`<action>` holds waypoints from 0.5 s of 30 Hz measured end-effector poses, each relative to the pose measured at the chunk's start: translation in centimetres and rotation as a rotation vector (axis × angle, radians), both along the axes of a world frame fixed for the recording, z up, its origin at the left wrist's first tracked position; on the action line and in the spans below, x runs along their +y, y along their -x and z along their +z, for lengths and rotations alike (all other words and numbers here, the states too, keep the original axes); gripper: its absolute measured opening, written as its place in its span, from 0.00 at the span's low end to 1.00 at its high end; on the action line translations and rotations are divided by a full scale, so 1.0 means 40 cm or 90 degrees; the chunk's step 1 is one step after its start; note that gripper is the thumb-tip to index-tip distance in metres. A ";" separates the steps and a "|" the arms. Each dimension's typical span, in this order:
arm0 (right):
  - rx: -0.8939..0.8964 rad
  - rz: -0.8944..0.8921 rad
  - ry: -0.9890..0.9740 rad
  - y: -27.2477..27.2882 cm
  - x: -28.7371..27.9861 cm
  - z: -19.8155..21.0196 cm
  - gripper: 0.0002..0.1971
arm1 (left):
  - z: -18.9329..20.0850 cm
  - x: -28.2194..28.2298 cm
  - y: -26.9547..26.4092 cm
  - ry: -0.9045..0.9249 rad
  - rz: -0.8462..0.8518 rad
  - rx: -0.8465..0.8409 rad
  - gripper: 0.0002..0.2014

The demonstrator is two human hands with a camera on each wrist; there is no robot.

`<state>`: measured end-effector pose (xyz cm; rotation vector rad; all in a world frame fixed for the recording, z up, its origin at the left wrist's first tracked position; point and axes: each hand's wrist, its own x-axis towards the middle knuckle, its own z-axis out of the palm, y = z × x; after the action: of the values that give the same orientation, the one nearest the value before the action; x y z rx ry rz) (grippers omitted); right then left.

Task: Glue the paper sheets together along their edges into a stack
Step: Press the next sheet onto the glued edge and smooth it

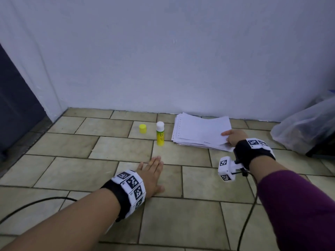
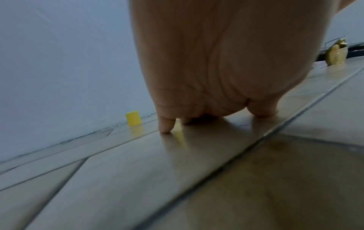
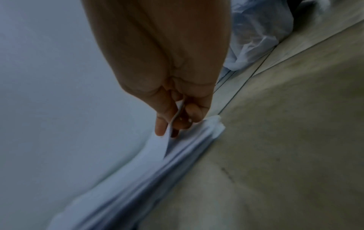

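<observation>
A loose pile of white paper sheets (image 1: 199,132) lies on the tiled floor near the wall. My right hand (image 1: 233,136) pinches the near right corner of the top sheet (image 3: 175,118) between thumb and fingers, lifting it slightly off the pile (image 3: 138,179). A yellow glue stick (image 1: 160,133) stands upright just left of the pile, uncapped, with its white tip showing. Its yellow cap (image 1: 142,128) sits further left; the cap (image 2: 133,117) also shows in the left wrist view. My left hand (image 1: 152,175) lies flat on the floor, fingers (image 2: 165,125) straight, holding nothing.
A white wall runs behind the objects. A translucent plastic bag (image 1: 304,127) sits at the right. A dark panel (image 1: 16,105) stands at the left. A black cable (image 1: 36,203) trails across the floor by my left arm, another (image 1: 248,218) by my right.
</observation>
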<state>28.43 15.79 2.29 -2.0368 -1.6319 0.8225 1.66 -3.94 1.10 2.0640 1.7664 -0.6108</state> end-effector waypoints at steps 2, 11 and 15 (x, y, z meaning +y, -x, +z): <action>-0.084 0.036 0.016 0.003 -0.001 -0.002 0.18 | -0.005 0.002 0.002 0.000 -0.002 -0.002 0.40; -0.218 0.054 0.045 -0.009 0.047 -0.013 0.39 | -0.010 0.002 0.009 0.000 -0.007 -0.005 0.42; -0.246 0.033 0.086 0.004 0.069 -0.005 0.43 | -0.002 0.005 0.011 0.017 -0.008 -0.022 0.42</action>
<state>28.29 18.54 2.08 -2.3723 -1.8794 0.5954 1.22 -3.76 1.02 2.0572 1.7181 -0.5962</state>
